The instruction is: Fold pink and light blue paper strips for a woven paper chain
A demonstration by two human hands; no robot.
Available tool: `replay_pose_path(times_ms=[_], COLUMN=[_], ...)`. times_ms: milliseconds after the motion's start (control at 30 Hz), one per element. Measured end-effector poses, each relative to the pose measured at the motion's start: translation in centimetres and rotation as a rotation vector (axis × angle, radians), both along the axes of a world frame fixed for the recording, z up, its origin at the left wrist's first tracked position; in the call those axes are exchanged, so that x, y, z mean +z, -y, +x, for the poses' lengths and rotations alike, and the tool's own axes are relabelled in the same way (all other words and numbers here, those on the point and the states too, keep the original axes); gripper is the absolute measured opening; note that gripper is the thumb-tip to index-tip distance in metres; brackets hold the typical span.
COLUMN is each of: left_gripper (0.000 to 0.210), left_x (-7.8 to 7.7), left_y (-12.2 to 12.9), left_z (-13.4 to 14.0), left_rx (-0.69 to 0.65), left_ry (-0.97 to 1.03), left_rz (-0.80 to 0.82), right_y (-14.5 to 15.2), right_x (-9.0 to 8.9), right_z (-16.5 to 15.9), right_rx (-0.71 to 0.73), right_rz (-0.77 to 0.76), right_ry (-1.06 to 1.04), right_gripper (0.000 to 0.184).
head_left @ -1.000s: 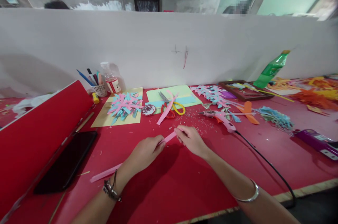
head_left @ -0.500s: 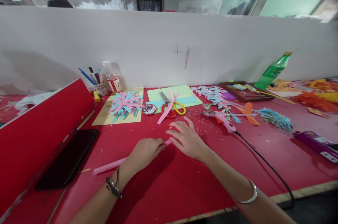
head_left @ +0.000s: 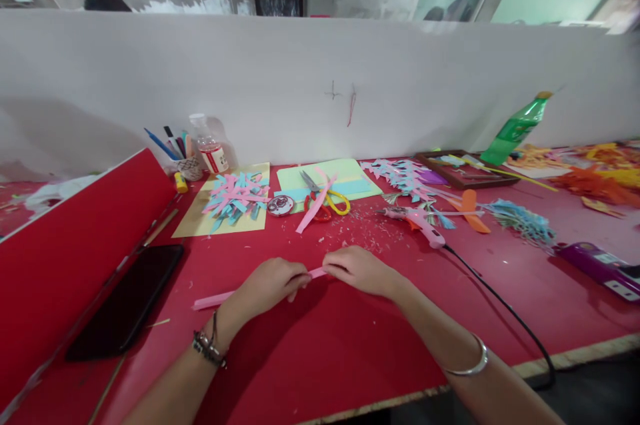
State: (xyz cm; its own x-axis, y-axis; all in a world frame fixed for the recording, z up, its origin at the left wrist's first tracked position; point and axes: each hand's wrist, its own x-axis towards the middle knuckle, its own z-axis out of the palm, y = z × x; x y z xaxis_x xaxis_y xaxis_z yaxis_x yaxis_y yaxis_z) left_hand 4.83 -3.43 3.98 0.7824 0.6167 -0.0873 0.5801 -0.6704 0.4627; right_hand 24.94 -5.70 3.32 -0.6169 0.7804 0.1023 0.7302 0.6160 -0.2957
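Note:
A narrow pink paper strip (head_left: 317, 273) runs between my two hands, low over the red table (head_left: 320, 345). My left hand (head_left: 274, 285) is closed on it, and the strip's free end sticks out to the left past the wrist. My right hand (head_left: 357, 270) pinches the other end, its fingertips close to those of the left. Beyond the hands lie scissors (head_left: 338, 203) with red and yellow handles, with another pink paper strip (head_left: 314, 210) across them. A pile of pink and blue paper strips (head_left: 237, 198) rests on a yellow sheet (head_left: 190, 226).
A pink glue gun (head_left: 425, 228) with a black cord lies to the right. On the left are a black phone (head_left: 130, 298) and a red board (head_left: 75, 265). A plastic bottle (head_left: 213, 151), a pen cup (head_left: 189, 168) and a green bottle (head_left: 517, 131) stand near the white partition (head_left: 280, 91).
My right hand's fingers, spread before, have closed on the pink strip. The strip's left end has shifted to the right.

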Motion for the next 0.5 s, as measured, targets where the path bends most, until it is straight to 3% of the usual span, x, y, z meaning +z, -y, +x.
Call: replay_pose_path(times_ms=[100,300,500], left_gripper=[0.033,0.031,0.031], left_x=[0.0,-0.8,-0.7], left_y=[-0.2,-0.1,0.2], left_z=[-0.1,0.1,0.4], left_rx=[0.01,0.027,-0.043], left_ry=[-0.032,-0.076,-0.074], left_rz=[0.038,0.077,0.08], right_y=[-0.1,0.2,0.3], right_x=[0.2,-0.1,-0.8], right_z=[0.5,-0.9,-2.2], right_rx=[-0.004,0.007,0.048], right_rz=[0.019,0.216,0.02], right_ry=[0.049,0.114,0.081], right_gripper=[0.028,0.023,0.025])
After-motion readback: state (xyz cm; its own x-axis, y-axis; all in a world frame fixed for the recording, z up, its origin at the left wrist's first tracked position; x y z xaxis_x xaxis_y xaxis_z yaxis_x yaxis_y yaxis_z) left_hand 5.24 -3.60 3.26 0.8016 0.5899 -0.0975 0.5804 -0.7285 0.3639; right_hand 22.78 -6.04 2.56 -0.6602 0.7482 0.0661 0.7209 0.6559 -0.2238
